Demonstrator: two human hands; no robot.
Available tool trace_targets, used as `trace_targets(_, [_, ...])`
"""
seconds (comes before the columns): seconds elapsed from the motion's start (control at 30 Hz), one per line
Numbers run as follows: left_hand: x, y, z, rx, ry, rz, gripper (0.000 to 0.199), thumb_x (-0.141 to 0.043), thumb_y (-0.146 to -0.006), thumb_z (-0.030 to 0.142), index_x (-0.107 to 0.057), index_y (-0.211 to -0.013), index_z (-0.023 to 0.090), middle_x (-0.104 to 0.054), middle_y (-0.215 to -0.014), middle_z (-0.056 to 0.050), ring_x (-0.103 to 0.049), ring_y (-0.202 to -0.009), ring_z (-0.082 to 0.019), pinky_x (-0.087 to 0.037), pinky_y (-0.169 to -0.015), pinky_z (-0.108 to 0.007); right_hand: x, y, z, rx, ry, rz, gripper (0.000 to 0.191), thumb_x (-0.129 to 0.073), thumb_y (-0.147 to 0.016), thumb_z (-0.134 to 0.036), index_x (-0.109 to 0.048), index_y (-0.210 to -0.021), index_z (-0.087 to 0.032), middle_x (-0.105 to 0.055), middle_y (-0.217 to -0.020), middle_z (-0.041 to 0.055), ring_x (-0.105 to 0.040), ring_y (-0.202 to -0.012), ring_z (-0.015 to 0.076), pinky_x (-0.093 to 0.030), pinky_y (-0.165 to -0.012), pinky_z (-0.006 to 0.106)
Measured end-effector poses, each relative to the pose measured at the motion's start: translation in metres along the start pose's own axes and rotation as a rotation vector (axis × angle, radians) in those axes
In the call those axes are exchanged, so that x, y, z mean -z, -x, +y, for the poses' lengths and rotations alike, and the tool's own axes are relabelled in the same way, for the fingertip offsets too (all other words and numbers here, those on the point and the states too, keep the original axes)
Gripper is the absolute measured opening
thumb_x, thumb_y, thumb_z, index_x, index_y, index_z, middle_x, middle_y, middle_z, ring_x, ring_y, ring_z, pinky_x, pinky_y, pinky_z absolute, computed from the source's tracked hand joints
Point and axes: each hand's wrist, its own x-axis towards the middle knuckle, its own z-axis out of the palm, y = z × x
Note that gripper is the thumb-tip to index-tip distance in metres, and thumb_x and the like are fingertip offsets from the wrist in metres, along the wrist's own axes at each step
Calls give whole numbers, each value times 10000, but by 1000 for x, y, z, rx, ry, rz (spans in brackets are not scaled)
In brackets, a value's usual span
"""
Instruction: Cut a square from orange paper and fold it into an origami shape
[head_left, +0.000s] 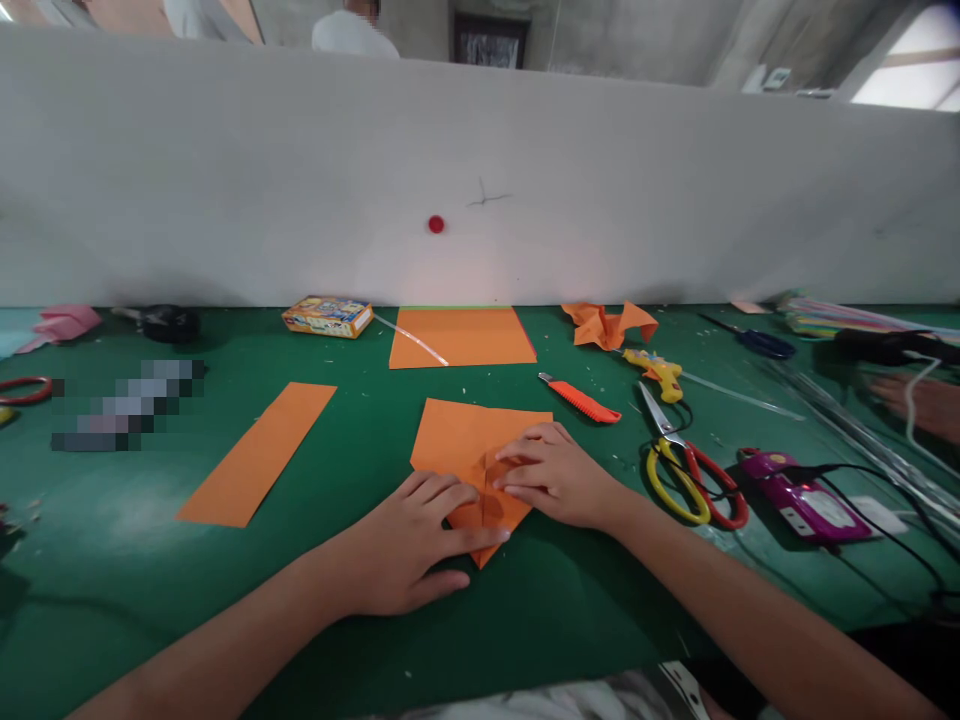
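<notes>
A folded sheet of orange paper (pixel 450 430) lies in front of me, with a pointed corner toward me and a crease down its middle. My left hand (pixel 420 540) rests on its lower left part, fingers stretched over the folded flap and thumb apart on the table. From the other side, my right hand (pixel 559 475) presses its fingertips on the right flap near the middle crease. The fingers of that hand are slightly bent and spread. Both hands cover part of the folds. Just beyond the right hand is an orange box cutter (pixel 581 398).
On the green table (pixel 345 660) lie an orange paper strip (pixel 259 455), a stack of orange paper (pixel 465 335), a small box (pixel 328 316), crumpled orange paper (pixel 609 325), a yellow glue gun (pixel 656 375), scissors (pixel 686 470) and a purple power strip (pixel 806 500) with cables. A white partition (pixel 300 180) stands behind.
</notes>
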Motion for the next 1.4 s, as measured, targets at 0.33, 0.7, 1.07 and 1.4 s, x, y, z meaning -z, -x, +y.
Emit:
trace_targets(0.33, [0, 0, 1, -7, 25, 35, 489, -580, -997, 443, -508, -1477, 385, -535, -1414, -115, -503, -1256, -354, -395, -1038, -504, -3, 0, 2, -6, 32, -4, 266, -556, -1037, -399, -807, -1101, -335, -720, -1266, 20, -516, -1133, 272, -400, -1017, 475])
trace_targets(0.7, [13, 8, -4, -33, 146, -70, 505, -627, -966, 443, -564, -1455, 334, -470, -1545, -123, -459, -1383, -377, -373, -1134, -555, -3, 2, 4, 30, -10, 38, 240, -589, -1026, -352, -807, -1106, -292, -737, -1227, 35, -552, -1120, 255, -428, -1009, 441])
trace_targets(1.07, [15, 10, -4, -52, 164, -74, 544, -615, -938, 222, -565, -1446, 410, -411, -1622, -36, -417, -1451, -355, -326, -1198, -571, -1, 2, 3, 2, -18, 0, 215, -614, -1014, -330, -800, -1115, -289, -730, -1255, 37, -555, -1146, 250, -423, -1021, 433])
trace_targets(1.4, [11, 9, 2, -39, 101, -92, 557, -650, -942, 279, -538, -1468, 424, -375, -1642, -46, -397, -1462, -383, -318, -1192, -609, -3, 2, 7, 26, -31, 12, 230, -591, -1028, -347, -800, -1104, -287, -729, -1246, 49, -572, -1130, 240, -441, -1000, 436])
